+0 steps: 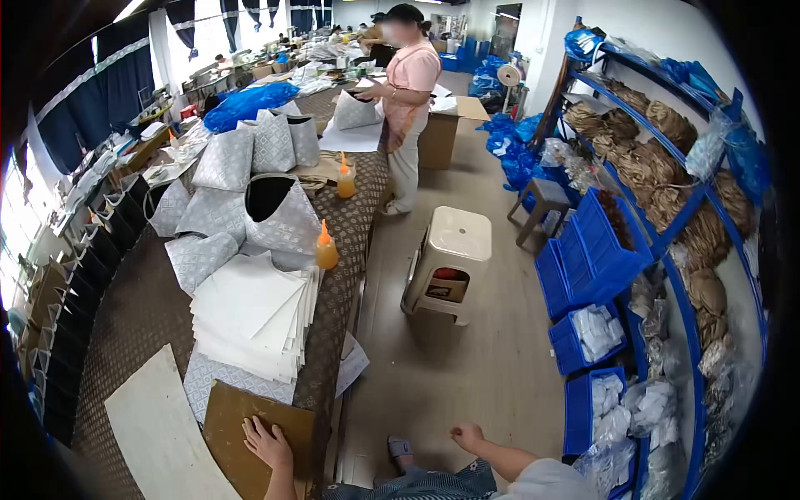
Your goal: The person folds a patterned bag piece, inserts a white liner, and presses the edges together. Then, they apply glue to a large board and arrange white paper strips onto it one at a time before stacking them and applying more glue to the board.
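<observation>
My left hand (267, 443) lies flat, fingers spread, on a brown board (225, 417) at the table's near edge. The board partly covers a grey patterned sheet (200, 377). Beyond it is a fanned stack of white sheets (246, 312), with grey patterned pouches (287, 212) behind. A long pale board (162, 425) lies left of the brown one. My right hand (467, 437) hangs over the floor at the right, its fingers curled; whatever it may hold is too small to make out.
Two glue bottles (326, 252) (345, 183) stand along the table's right edge. A beige stool (454, 250) is on the floor, blue crates (583, 333) and a loaded shelf (667, 167) at the right. A person (408, 92) stands farther up the table, handling a pouch.
</observation>
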### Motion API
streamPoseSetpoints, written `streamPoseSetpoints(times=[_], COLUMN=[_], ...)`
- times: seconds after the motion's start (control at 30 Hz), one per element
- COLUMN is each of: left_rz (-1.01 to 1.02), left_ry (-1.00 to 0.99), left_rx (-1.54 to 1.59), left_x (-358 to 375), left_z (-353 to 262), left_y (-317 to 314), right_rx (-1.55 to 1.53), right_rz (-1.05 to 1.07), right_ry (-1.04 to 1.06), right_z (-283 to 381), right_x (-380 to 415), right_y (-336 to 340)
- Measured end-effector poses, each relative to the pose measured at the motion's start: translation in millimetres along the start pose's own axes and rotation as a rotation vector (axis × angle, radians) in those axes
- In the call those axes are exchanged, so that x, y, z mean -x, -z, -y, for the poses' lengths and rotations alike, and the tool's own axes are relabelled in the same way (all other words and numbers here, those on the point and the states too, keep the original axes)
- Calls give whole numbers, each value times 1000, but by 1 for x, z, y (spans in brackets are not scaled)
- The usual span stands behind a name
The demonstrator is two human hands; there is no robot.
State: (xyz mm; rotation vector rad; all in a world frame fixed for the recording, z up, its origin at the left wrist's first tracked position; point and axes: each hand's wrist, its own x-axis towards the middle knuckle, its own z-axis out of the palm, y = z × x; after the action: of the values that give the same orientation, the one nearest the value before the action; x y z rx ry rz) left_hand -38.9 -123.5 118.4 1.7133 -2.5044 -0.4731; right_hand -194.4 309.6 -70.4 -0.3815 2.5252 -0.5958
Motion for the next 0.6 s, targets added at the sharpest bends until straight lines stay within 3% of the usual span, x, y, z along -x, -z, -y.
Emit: streamPoseSetpoints(times=[0.03, 0.1, 0.23, 0.3, 0.33, 0.37, 0.43, 0.47, 0.53, 0.6], left_rz=[-8, -197, -184, -176, -139, -106, -217, -229, -19, 266], left_ry=[-9, -142, -154, -243, -289, -323, -565, -699, -821, -843], left_rx=[-10, -57, -99, -125, -80, -28, 168, 231, 370, 522], left_x=[0, -14, -27, -37, -47, -54, -40, -13, 50, 85], left_z=[4, 41, 60, 75, 84, 90, 91, 81, 54, 56], left_y=[-3, -52, -70, -78, -77, -77, -83, -73, -66, -109], right_rx=[-80, -200, -50, -39, -109, -217, -266, -328, -443, -461], right_rz=[-82, -93, -55, -93, -20, -76, -269, -321, -428, -507], right_ry=[-5, -294, -428, -298, -338, -344, -223, -292, -375, -419], right_z=[-33, -83, -110, -66, -54, -46, -33, -20, -20, -33], right_x=[41, 121, 236, 268, 273, 276, 274, 275, 280, 292], right_y=[-10, -34, -89, -85, -91, -101, -111, -100, -102, -103])
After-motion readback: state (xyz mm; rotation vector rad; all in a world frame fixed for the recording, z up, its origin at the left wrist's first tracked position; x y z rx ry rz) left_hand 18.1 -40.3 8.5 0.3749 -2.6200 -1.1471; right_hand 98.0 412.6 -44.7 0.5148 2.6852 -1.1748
